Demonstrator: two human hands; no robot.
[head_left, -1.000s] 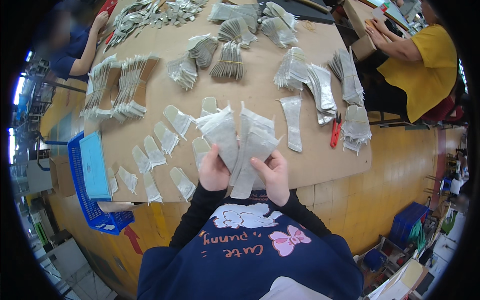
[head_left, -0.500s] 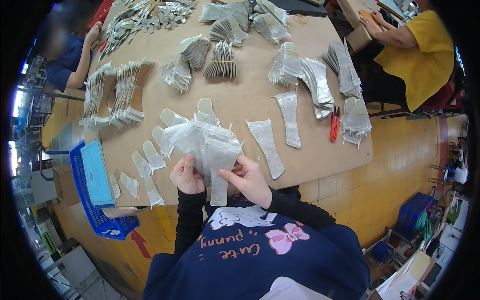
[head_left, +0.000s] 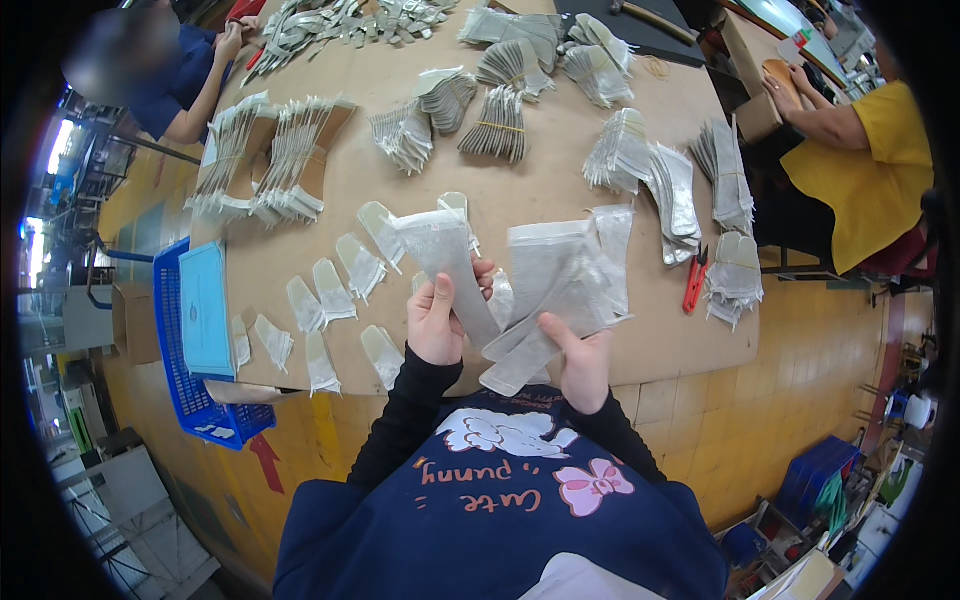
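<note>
My left hand (head_left: 436, 328) is closed on one flared whitish fabric piece (head_left: 438, 243), gripped between thumb and fingers. Opposite it, my right hand (head_left: 584, 368) pinches a fanned bunch of similar grey-white fabric pieces (head_left: 548, 268), thumb on top; its other fingers are hidden beneath. Both hands are above the table's near edge, with a gap between the single piece and most of the bunch. Left of my left hand, several small round-ended pieces (head_left: 331, 290) with pale tips lie spread on the table. One such piece (head_left: 381, 356) rests just beside my left wrist.
Banded stacks of grey-white pieces (head_left: 495, 125) cover the far part of the brown table (head_left: 700, 345). Red-handled snips (head_left: 693, 284) lie at the right. A blue basket (head_left: 166, 345) holding a light-blue folder (head_left: 204, 310) stands left. Two people sit at the far left and right.
My hands have moved apart; the left now holds a single piece separated from the bunch in the right. The whole view has shifted, so the table's things appear further right.
</note>
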